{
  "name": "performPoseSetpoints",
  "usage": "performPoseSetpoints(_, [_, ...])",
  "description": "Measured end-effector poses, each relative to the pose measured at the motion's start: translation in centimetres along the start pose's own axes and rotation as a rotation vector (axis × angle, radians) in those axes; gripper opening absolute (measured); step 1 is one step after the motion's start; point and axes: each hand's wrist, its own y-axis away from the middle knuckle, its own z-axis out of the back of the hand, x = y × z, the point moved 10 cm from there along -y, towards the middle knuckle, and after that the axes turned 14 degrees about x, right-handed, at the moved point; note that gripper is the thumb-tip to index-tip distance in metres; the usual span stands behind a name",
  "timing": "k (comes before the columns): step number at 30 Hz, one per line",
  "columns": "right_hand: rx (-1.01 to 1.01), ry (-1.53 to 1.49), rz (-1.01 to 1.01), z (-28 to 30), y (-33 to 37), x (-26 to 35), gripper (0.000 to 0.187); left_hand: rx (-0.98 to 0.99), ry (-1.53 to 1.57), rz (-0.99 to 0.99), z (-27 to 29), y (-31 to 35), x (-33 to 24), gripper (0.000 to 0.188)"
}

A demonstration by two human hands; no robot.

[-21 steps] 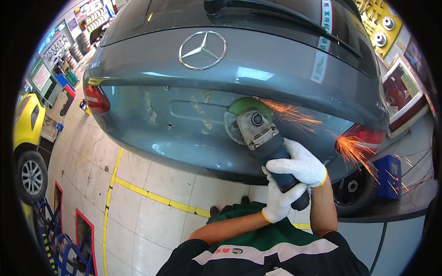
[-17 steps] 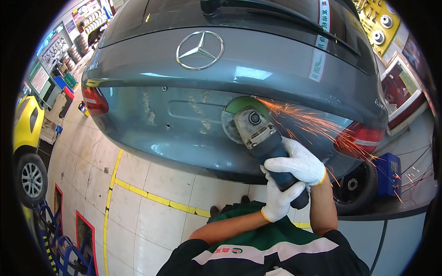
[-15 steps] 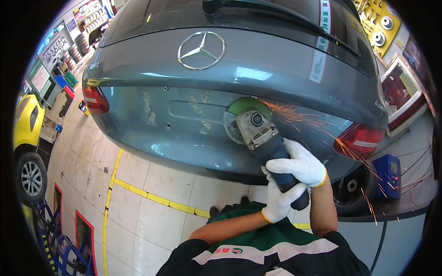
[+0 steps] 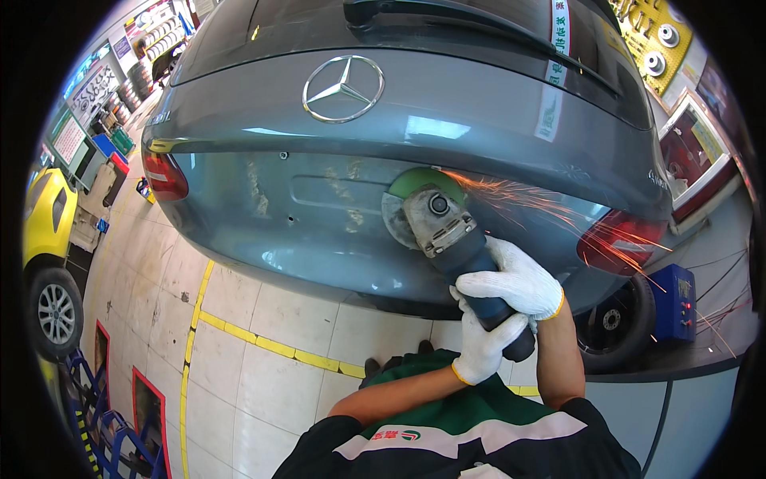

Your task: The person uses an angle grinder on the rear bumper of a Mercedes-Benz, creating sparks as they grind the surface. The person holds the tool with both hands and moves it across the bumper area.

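Grinder [image 4: 464,254], one, clamped by left hand [image 4: 483,348] and right hand [image 4: 519,279]; one disc [image 4: 433,182]; two taillights [image 4: 163,173].

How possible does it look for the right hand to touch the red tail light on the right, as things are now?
Probably not at this moment: the right hand is gripping the angle grinder, and orange sparks spray from its disc toward the tail light.

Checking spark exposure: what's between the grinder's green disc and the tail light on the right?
Orange sparks, streaming over the grey tailgate panel from the green disc toward the tail light, some crossing it. Head view shows it.
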Motion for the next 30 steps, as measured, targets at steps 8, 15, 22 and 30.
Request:
performPoseSetpoints(8, [-0.002, -0.026, 0.016, 0.0, 0.6, 0.3, 0.052, 0.01, -0.077, -0.022, -0.6, -0.1, -0.5, 0.038])
performPoseSetpoints(15, [0.001, -0.026, 0.0, 0.1, 0.8, 0.2, 0.053, 0.022, -0.06, -0.004, -0.8, -0.1, -0.1, 0.039])
performPoseSetpoints(22, [-0.011, 0.016, -0.022, 0.5, 0.6, -0.2, 0.054, 0.041, -0.022, -0.007, -0.8, -0.2, 0.2, 0.041])
performPoseSetpoints(30, [-0.017, -0.01, -0.025, 0.2, 0.8, 0.1, 0.053, -0.014, -0.02, -0.026, -0.7, -0.2, -0.3, 0.036])
